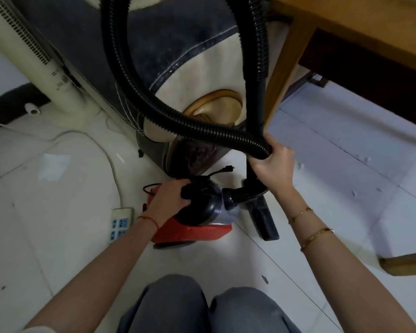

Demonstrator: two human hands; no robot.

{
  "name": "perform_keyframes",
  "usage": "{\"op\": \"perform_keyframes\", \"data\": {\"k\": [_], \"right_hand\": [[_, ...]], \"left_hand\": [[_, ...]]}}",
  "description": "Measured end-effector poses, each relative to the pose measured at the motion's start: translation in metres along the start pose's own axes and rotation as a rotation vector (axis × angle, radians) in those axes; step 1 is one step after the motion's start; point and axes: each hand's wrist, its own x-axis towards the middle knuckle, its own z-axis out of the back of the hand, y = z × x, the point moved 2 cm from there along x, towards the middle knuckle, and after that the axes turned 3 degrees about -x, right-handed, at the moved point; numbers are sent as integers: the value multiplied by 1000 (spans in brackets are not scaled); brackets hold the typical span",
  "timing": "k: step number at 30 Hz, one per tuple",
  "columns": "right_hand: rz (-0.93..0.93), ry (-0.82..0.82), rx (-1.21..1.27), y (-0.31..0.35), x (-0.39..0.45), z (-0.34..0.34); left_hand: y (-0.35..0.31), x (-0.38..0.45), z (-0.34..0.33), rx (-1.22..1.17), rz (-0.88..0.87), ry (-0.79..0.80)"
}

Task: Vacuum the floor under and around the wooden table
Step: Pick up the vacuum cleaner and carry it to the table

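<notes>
Your right hand [271, 162] grips the looped black hose [120, 75] and wand together; your left hand [171, 198] clasps the handle of the red vacuum [197, 230], standing on tile beside the wooden table [346, 22] leg

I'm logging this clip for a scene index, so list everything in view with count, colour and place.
vacuum cleaner: 1, red and black, floor centre
hose: 1, black, looping up from the vacuum
floor nozzle: 1, black, right of the vacuum
wooden table: 1, brown, upper right
power strip: 1, white, left of the vacuum
standing air conditioner: 1, cream, upper left
left hand: grips the vacuum's handle
right hand: holds the hose
knees: 2, grey trousers, bottom
</notes>
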Motion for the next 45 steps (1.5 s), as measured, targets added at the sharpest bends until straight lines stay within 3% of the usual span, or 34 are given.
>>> {"op": "perform_keyframes", "data": {"k": [7, 16, 26, 35, 45], "right_hand": [[44, -52, -8, -1, 2, -28], [27, 1, 5, -11, 8, -45], [11, 64, -22, -12, 17, -47], [104, 151, -30, -9, 12, -39], [388, 3, -196, 9, -5, -37]], "left_hand": [[19, 10, -12, -36, -33, -9], [22, 19, -20, -32, -31, 93], [15, 28, -15, 6, 101, 187], [17, 34, -8, -58, 156, 11], [47, -4, 28, -112, 103, -304]]}}
